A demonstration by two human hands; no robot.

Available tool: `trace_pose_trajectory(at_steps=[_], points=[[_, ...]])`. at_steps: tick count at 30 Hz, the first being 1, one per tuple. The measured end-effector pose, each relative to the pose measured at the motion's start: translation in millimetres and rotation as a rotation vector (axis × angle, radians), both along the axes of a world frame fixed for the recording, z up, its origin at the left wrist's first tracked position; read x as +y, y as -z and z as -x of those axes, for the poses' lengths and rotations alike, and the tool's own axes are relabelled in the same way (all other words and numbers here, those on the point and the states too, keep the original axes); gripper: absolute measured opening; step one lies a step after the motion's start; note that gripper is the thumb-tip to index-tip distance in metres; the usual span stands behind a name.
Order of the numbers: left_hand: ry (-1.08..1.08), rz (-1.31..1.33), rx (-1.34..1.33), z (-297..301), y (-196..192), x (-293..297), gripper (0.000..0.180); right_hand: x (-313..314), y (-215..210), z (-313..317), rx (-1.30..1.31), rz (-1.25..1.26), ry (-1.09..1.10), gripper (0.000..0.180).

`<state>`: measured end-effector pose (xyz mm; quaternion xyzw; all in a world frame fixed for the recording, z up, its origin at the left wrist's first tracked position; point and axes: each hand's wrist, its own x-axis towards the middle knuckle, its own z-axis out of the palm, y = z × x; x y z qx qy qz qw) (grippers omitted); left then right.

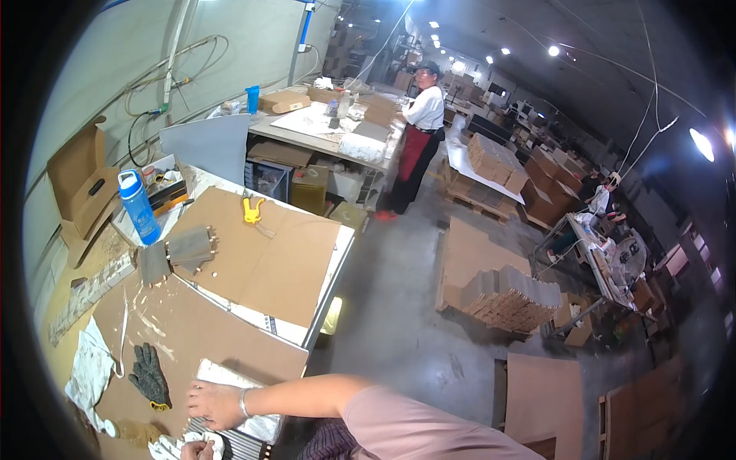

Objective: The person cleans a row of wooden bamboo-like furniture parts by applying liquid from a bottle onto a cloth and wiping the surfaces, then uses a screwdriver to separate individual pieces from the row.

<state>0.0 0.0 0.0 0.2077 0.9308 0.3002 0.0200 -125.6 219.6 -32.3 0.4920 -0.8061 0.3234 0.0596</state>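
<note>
My right hand (217,405), a bracelet at its wrist, lies palm down with bent fingers at the far end of a row of dark slatted strips (244,445). What its fingers grip, if anything, is hidden below it. At the lower edge, my left hand (197,451) is closed on a crumpled white cloth (166,448) beside the strips; part of this hand is cut off. A white wrapped bundle (222,373) lies just beyond my right hand. To the left rest a dark knitted glove (149,376) with a yellow cuff and a white rag (92,376).
Farther up the bench are yellow-handled cutters (251,210) on a cardboard sheet (268,253), small dark slatted pieces (190,247), a blue bottle (139,207) and an open carton (83,192). A co-worker (418,138) stands at another table. Stacked panels (510,299) occupy the floor at right.
</note>
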Motion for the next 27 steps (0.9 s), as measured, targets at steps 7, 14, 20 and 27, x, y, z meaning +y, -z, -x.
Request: trace_pose_trajectory(at_steps=[7, 14, 20, 27], points=[[-0.037, 0.016, 0.065, -12, -36, 16, 0.043, 0, -5, -2, -0.002, 0.054, -0.003, 0.024], [0.002, 0.001, 0.167, -10, -33, 19, 0.040, 0, -5, -1, -0.040, 0.052, -0.007, 0.024], [-0.041, -0.077, 0.121, -10, -21, 16, 0.036, -3, 5, 4, -0.023, 0.048, 0.005, 0.023], [0.008, 0.091, 0.060, -19, -11, 21, 0.045, -27, 35, 8, 0.130, 0.157, 0.073, 0.027]])
